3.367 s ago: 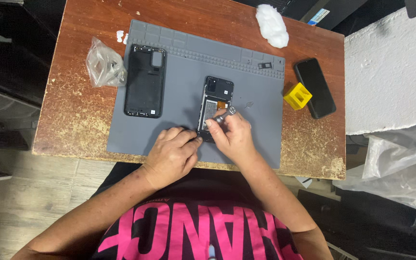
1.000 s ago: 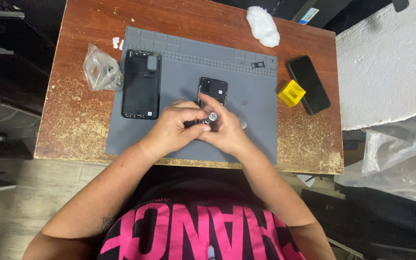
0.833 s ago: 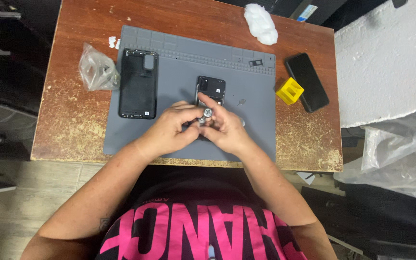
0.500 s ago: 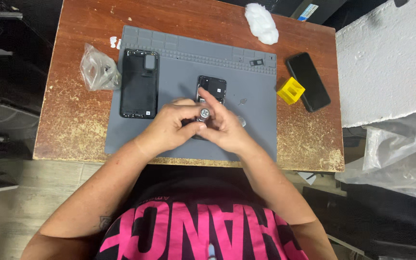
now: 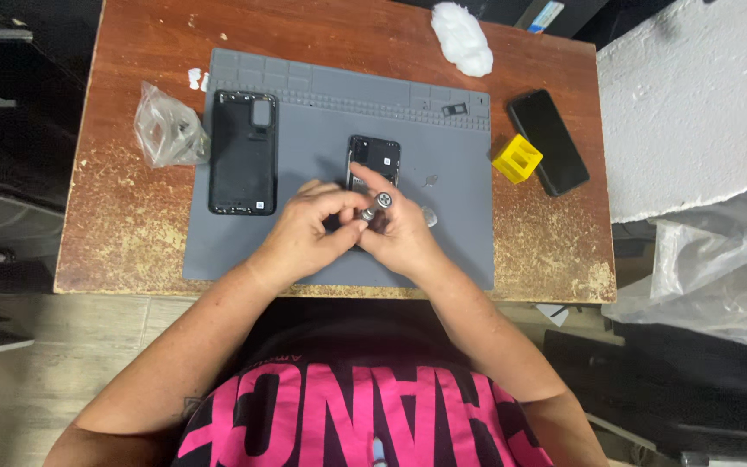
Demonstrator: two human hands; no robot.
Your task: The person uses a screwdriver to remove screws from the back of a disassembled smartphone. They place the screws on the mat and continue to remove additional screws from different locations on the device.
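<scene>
— Silvery metal, that small screwdriver (image 5: 375, 207): the right hand's (image 5: 401, 238) fingers are pinched on it, the left hand's (image 5: 304, 233) fingertips closed at its tip, probably steadying it.

— And the opened black phone (image 5: 374, 158)?

— Mid-mat on the grey rubber work mat (image 5: 322, 130), just beyond the knuckles. Its black back cover (image 5: 243, 152) lies toward the mat's left edge, out of the way.

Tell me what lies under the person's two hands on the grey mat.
Under the left hand and right hand lies an opened black phone on the grey mat; only its upper end shows. The fingers pinch a small silver tool. The phone's lower part is covered.
</scene>
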